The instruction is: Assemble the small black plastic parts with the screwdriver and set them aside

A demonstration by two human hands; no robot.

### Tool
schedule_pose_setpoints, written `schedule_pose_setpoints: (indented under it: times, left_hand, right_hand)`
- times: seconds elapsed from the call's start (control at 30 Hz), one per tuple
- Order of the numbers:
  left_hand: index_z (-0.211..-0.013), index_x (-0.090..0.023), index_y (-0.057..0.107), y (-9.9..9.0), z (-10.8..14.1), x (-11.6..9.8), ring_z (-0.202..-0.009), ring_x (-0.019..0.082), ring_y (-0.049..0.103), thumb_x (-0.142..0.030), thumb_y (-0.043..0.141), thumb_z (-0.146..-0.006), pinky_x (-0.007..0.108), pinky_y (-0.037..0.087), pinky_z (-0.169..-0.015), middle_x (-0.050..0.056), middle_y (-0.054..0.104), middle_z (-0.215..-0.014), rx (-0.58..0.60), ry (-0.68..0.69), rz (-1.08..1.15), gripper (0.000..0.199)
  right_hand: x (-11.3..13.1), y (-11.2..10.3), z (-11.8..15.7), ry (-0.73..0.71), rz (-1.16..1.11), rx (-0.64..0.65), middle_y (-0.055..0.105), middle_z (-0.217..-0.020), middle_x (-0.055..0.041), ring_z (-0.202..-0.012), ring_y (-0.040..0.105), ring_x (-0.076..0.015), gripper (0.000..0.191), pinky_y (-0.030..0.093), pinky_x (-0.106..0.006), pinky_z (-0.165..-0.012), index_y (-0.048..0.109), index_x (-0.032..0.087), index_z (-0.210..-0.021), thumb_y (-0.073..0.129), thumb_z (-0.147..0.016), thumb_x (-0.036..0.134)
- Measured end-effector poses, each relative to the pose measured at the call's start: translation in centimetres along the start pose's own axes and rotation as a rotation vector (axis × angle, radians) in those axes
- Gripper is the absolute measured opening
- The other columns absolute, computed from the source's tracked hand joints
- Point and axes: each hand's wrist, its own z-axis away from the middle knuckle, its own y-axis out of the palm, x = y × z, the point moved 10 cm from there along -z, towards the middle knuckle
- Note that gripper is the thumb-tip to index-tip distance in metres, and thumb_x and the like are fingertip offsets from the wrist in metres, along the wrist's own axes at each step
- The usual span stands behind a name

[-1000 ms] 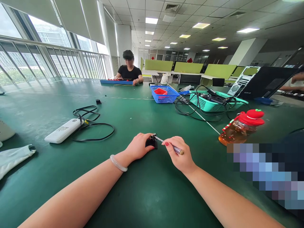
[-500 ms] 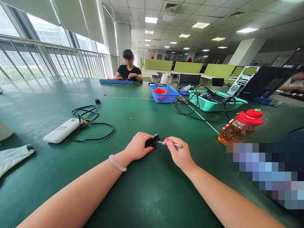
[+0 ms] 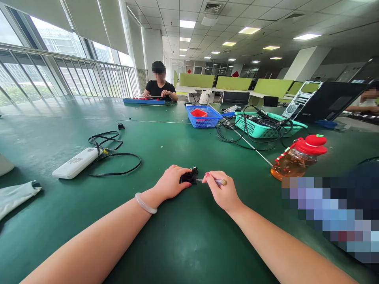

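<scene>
My left hand [image 3: 172,182] is closed on a small black part [image 3: 189,177] with pale pins along its top, holding it down on the green table [image 3: 183,236]. The fingers cover part of it, and its exact kind is too small to make out. In my right hand [image 3: 222,191] is a small screwdriver [image 3: 219,182] with a clear handle, pinched between thumb and fingers. Its thin shaft points left and the tip meets the right side of the black part.
A white power bank [image 3: 77,161] with a black cable lies left. Farther back are a blue basket [image 3: 204,122], a teal basket [image 3: 257,132] with cables and a red-lidded bottle [image 3: 296,161] at right. Another person [image 3: 160,87] sits across the table.
The screwdriver and right hand have shifted very slightly, with the tip a little lower against the black part. My left hand keeps its hold; the whole view has drifted slightly.
</scene>
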Motion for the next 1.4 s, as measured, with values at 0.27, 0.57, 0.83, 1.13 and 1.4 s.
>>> schedule_pose_setpoints:
  times: [0.27, 0.57, 0.83, 1.13, 1.4]
  left_hand:
    - [-0.125, -0.024, 0.063, 0.1, -0.1, 0.0, -0.113, 0.028, 0.059, -0.034, 0.072, -0.079, 0.042, 0.048, -0.101, 0.007, 0.072, -0.113, 0.012, 0.005, -0.028, 0.047]
    - [-0.126, -0.025, 0.062, 0.4, -0.1, -0.1, -0.11, 0.027, 0.06, -0.039, 0.074, -0.077, 0.042, 0.048, -0.098, 0.007, 0.072, -0.112, 0.025, 0.032, -0.021, 0.052]
    - [-0.126, -0.026, 0.061, 0.6, 0.1, -0.7, -0.11, 0.027, 0.059, -0.041, 0.072, -0.079, 0.043, 0.047, -0.099, 0.007, 0.07, -0.116, 0.056, 0.051, -0.021, 0.052]
    - [-0.125, -0.025, 0.061, -0.3, 0.2, -1.5, -0.109, 0.024, 0.061, -0.036, 0.065, -0.086, 0.04, 0.048, -0.101, 0.006, 0.068, -0.12, 0.003, 0.087, 0.027, 0.041]
    - [-0.13, -0.028, 0.057, -2.2, 0.6, 0.1, -0.109, 0.026, 0.058, -0.023, 0.039, -0.095, 0.047, 0.045, -0.1, 0.008, 0.065, -0.121, -0.204, -0.086, -0.152, 0.039]
  right_hand:
    - [1.0, 0.2, 0.2, -0.084, 0.004, 0.014, 0.066, -0.061, 0.0005, -0.066, 0.062, -0.0168, 0.038, 0.045, -0.033, -0.078, 0.059, 0.023, -0.061, 0.042, -0.094, 0.028]
    - [2.8, 1.0, 0.5, -0.203, -0.039, 0.112, 0.066, -0.062, 0.0011, -0.058, 0.057, -0.0147, 0.034, 0.043, -0.039, -0.086, 0.059, 0.023, -0.064, 0.041, -0.093, 0.025]
    - [2.8, 0.3, 0.7, -0.204, -0.112, 0.057, 0.067, -0.064, 0.0003, -0.063, 0.058, -0.0159, 0.034, 0.045, -0.037, -0.083, 0.061, 0.024, -0.066, 0.043, -0.095, 0.028]
    - [0.7, 0.1, 0.1, -0.037, -0.053, 0.038, 0.069, -0.07, -0.0025, -0.073, 0.063, -0.0193, 0.036, 0.046, -0.034, -0.077, 0.062, 0.023, -0.068, 0.042, -0.095, 0.034]
    - [-2.3, -1.1, 0.1, 0.148, -0.233, -0.127, 0.065, -0.076, -0.0042, -0.071, 0.061, -0.0182, 0.03, 0.047, -0.03, -0.063, 0.066, 0.022, -0.08, 0.049, -0.092, 0.044]
